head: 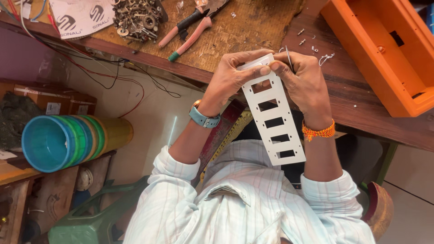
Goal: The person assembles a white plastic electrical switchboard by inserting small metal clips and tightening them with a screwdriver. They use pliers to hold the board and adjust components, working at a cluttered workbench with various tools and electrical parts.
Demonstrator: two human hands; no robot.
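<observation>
At table (361, 97) edge, above lap: left hand (233, 74) and right hand (303, 79) both clamped on top end of white slotted plate (273, 117). Right hand also pinches thin metal tool (289, 58). Pliers (190, 29), orange box (384, 49) behind.

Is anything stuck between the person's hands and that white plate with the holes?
No. The left hand and right hand both grip the white plate directly at its top end; nothing visible sits between.
</observation>
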